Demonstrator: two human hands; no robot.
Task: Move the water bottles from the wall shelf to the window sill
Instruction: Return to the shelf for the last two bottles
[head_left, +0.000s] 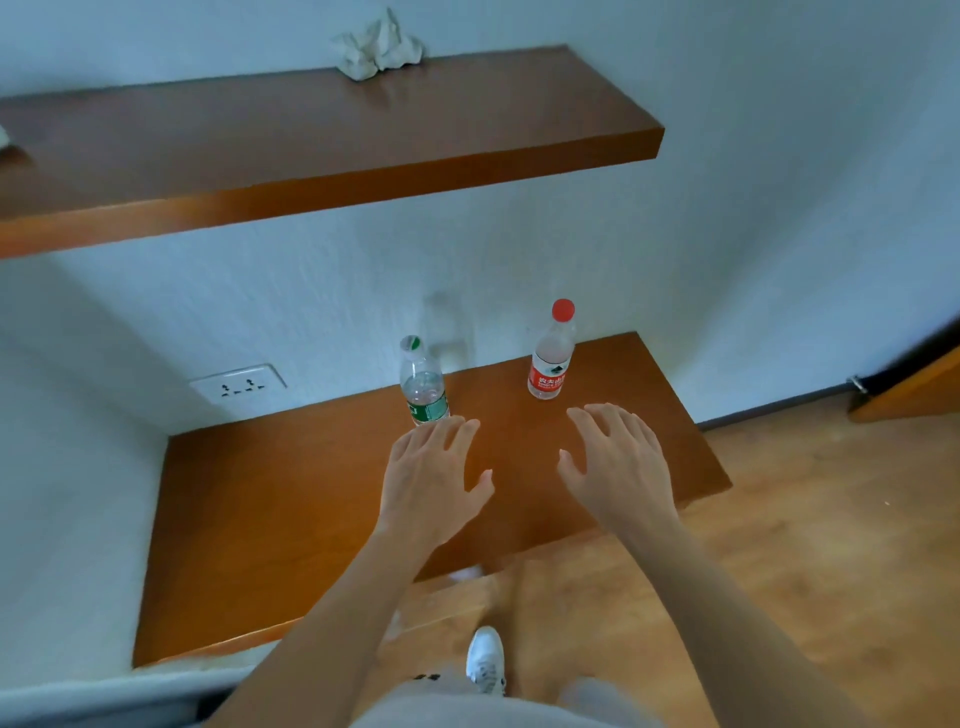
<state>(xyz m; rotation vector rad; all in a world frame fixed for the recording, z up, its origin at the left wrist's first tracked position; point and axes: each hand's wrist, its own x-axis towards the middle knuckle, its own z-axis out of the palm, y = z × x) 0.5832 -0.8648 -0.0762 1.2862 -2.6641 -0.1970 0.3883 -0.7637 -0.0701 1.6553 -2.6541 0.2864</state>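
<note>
Two clear water bottles stand upright near the wall on the lower wooden shelf (291, 499). The green-label bottle (423, 384) is on the left and the red-cap, red-label bottle (553, 353) is on the right. My left hand (434, 475) hovers just in front of the green-label bottle with fingers spread, its fingertips close to the bottle's base. My right hand (618, 460) is spread in front of and slightly right of the red-label bottle, a short gap away. Neither hand holds anything.
An upper wooden shelf (322, 150) juts out above, with a crumpled cloth (376, 47) at its back. A wall socket (238, 384) sits left of the bottles. Wooden floor lies to the right, with a door edge (914, 379) at far right. My shoe (485, 657) is below.
</note>
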